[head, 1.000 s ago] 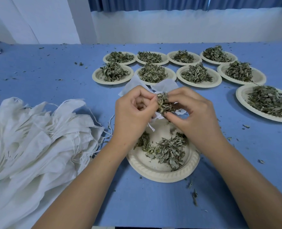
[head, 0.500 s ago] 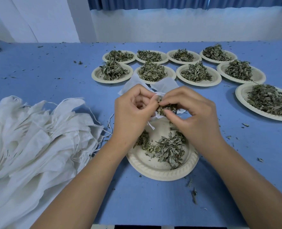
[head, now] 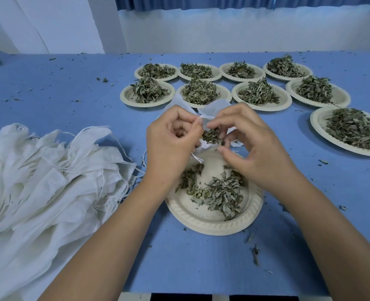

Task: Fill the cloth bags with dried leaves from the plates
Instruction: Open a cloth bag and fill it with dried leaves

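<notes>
I have a soft job here. The cloth bag (head: 215, 109) is thin, limp and nearly weightless, so it won't hold its mouth open unaided. The place to take it is the hem at the mouth, next to the drawstring, with one grip on each side. The dried leaves (head: 211, 136) are light, brittle and springy. Squeezed hard they will crumble, and held loosely they will spill, as the crumbs scattered over the blue bench (head: 201, 261) suggest.

The bag hangs just beyond the far rim of the near plate (head: 201, 225), and its body trails away from me. The left hand (head: 171, 144) has its fingers curled tight and pinches the hem on its side. The right hand (head: 255, 153) has its fingers bent down into the mouth, with the thumb below — it pinches a wad of leaves there. Only a thin scatter is left on the near plate. The pile of spare bags (head: 45, 181) lies to the left of that plate, and the other plates (head: 286, 103) stand heaped beyond it and to its right.

A second ago the wad stood clear above the mouth, between the two hands. Now it sits lower, inside the hem, and the right thumb has dropped away from the fingertips. The left grip and the scatter on the near plate look unchanged.
</notes>
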### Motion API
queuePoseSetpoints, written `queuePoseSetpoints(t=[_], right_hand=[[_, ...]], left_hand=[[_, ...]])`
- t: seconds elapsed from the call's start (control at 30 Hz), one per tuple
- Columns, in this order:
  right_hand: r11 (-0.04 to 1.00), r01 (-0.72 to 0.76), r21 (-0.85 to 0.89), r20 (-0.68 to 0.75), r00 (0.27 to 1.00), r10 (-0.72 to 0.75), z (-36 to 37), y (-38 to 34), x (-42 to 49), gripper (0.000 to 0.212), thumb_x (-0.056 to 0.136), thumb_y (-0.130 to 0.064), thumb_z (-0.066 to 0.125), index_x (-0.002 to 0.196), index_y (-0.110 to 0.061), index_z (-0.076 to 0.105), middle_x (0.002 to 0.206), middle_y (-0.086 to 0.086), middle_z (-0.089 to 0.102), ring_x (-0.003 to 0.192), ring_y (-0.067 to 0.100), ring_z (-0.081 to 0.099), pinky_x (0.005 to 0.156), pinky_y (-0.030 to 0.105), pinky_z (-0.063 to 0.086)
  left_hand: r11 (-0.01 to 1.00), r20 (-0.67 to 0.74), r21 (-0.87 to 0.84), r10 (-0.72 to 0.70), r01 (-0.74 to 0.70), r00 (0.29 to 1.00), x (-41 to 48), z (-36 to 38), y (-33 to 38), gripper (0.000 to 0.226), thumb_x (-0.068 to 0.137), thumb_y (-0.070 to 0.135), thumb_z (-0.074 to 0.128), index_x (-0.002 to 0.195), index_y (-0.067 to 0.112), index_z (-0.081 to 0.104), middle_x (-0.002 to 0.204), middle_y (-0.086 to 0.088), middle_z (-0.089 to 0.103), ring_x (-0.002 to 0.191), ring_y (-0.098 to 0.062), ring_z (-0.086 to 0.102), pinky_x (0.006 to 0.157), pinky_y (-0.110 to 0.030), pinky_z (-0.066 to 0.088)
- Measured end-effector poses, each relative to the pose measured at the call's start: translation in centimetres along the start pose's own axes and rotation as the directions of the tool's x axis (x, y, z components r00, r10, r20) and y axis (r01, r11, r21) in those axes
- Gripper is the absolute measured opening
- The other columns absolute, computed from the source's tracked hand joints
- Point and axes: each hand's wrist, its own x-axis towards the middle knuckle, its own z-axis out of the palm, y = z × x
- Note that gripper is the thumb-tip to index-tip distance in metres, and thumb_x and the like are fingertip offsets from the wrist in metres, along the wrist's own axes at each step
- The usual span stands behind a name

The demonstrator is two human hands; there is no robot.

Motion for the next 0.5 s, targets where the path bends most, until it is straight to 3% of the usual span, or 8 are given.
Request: queuePoseSetpoints(t=[0.1, 0.2, 0.3, 0.37, 0.5], right_hand=[[0.998, 0.031, 0.056, -0.184, 0.983, -0.020, 0.0, 0.2, 0.0, 0.016, 0.079, 0.010, 0.069, 0.089, 0.000, 0.063, 0.093, 0.010, 0.057, 0.081, 0.022, 0.059, 0.072, 0.029, 0.054], [0.996, 0.081, 0.026, -0.310, 0.948, -0.068, 0.5, 0.0, -0.1, 0.010, 0.079, 0.006, 0.071, 0.079, 0.000, 0.064, 0.080, 0.011, 0.062, 0.076, 0.023, 0.063, 0.070, 0.032, 0.055], [0.989, 0.106, -0.107, -0.211, 0.969, -0.126, 1.1, -0.1, -0.4, 0.004, 0.083, 0.000, 0.069, 0.085, 0.000, 0.066, 0.082, 0.003, 0.067, 0.079, 0.014, 0.066, 0.075, 0.025, 0.054], [0.986, 0.108, -0.129, -0.138, 0.982, -0.126, 0.8, -0.1, -0.6, 0.010, 0.089, -0.008, 0.062, 0.094, -0.002, 0.067, 0.090, -0.002, 0.069, 0.086, 0.009, 0.067, 0.080, 0.024, 0.053], [0.949, 0.189, -0.252, -0.239, 0.938, -0.251, 0.0, 0.0, -0.6, 0.027, 0.092, -0.015, 0.045, 0.097, -0.002, 0.069, 0.096, 0.002, 0.071, 0.091, 0.016, 0.064, 0.089, 0.036, 0.048]], left_hand=[[1.000, 0.041, -0.002, -0.003, 0.003, 0.999, -0.1, 0.1, 0.0, 0.023, 0.088, 0.004, 0.067, 0.073, 0.019, 0.060, 0.049, 0.009, 0.055, 0.044, -0.001, 0.052, 0.049, -0.014, 0.043], [1.000, 0.095, -0.003, 0.015, -0.015, 0.995, -0.3, 0.1, 0.0, 0.020, 0.088, 0.005, 0.068, 0.074, 0.017, 0.062, 0.049, 0.009, 0.057, 0.044, -0.001, 0.052, 0.049, -0.015, 0.043], [1.000, 0.134, -0.012, 0.028, -0.027, 0.991, -0.3, 0.1, 0.2, 0.020, 0.088, 0.004, 0.068, 0.075, 0.018, 0.062, 0.051, 0.009, 0.057, 0.045, -0.001, 0.052, 0.049, -0.016, 0.044], [1.000, 0.088, -0.022, 0.016, -0.014, 0.996, -0.2, 0.0, 0.3, 0.024, 0.088, 0.003, 0.068, 0.073, 0.021, 0.062, 0.051, 0.008, 0.057, 0.045, -0.002, 0.052, 0.048, -0.016, 0.045], [0.999, -0.002, -0.049, 0.004, -0.004, 1.000, 0.1, -0.2, 0.4, 0.026, 0.088, 0.001, 0.067, 0.072, 0.021, 0.061, 0.049, 0.011, 0.057, 0.042, 0.001, 0.050, 0.046, -0.012, 0.042]])
